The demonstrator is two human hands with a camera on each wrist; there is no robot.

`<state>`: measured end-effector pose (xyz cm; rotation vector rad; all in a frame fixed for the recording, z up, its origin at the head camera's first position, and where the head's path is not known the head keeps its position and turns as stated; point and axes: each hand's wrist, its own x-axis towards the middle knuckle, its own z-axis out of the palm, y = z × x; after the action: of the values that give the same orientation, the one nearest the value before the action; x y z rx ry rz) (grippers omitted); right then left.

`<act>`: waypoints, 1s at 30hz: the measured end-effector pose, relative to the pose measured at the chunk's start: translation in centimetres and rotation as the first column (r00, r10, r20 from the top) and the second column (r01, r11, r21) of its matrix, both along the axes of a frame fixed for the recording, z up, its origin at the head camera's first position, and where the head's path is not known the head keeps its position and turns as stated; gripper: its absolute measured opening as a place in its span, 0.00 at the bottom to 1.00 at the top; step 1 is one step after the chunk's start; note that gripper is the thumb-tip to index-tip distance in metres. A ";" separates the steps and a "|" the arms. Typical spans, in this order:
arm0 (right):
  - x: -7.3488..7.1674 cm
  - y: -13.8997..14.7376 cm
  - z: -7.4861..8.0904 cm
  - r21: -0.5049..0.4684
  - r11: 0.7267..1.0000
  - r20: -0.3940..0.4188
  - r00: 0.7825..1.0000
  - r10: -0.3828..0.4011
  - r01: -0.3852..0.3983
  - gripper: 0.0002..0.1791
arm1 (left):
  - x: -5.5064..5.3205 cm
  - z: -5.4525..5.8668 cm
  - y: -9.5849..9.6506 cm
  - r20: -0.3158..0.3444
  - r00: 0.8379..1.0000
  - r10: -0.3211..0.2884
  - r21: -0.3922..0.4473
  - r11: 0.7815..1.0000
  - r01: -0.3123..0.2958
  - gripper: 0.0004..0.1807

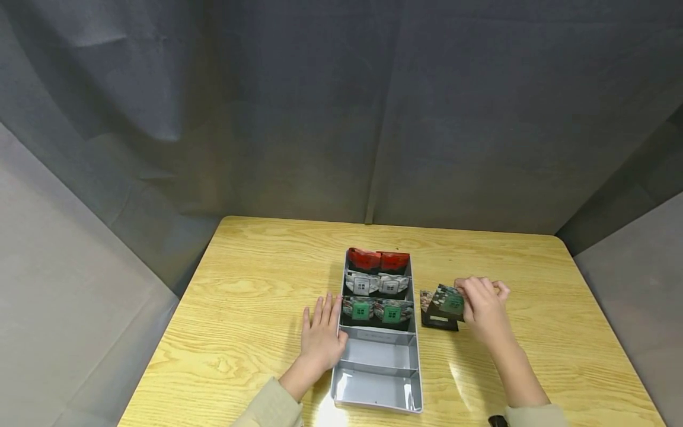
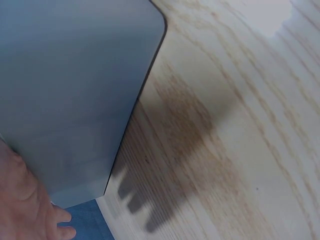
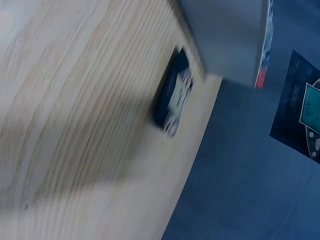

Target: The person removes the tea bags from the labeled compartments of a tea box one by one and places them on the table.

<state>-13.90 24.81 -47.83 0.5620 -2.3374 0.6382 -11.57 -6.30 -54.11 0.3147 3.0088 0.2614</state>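
Note:
A long grey divided box (image 1: 377,390) lies lengthwise on the table. Its three far compartments hold pairs of red sachets (image 1: 365,260), white-labelled sachets (image 1: 361,284) and green-labelled sachets (image 1: 360,311); the two near ones show bare grey floors. My left hand (image 1: 322,343) rests against the box's left side, fingers straight, thumb over the rim. To the right of the box, my right hand (image 1: 484,308) pinches a dark sachet with a green label (image 1: 450,301) by its edge, raised over the table. Beneath it lies another dark sachet with a pale label (image 3: 175,97), partly covered in the head view.
The wooden table (image 1: 256,284) ends at a dark grey curtain (image 1: 299,118) behind, with pale panels (image 1: 58,284) at the sides. A small black object (image 1: 497,421) shows by my right sleeve at the bottom edge.

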 end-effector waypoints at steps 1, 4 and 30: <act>-0.1 0.5 -0.2 0.006 1.000 0.020 1.000 -0.014 0.014 0.06 | 0.0 0.0 0.0 -0.001 1.000 -0.001 -0.002 1.000 0.001 0.38; -0.3 2.0 -0.7 0.035 0.998 0.075 0.996 -0.057 0.054 0.07 | 0.0 0.0 0.0 -0.007 1.000 -0.004 -0.013 1.000 0.004 0.38; -3.6 9.4 -10.5 0.295 0.939 0.393 0.873 -0.289 0.178 0.05 | 0.0 -0.1 0.1 0.002 1.000 -0.007 -0.023 1.000 0.007 0.38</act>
<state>-17.54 34.24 -58.32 0.2464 -2.8761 0.3794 -11.56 -6.18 -54.25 0.3221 3.0059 0.2257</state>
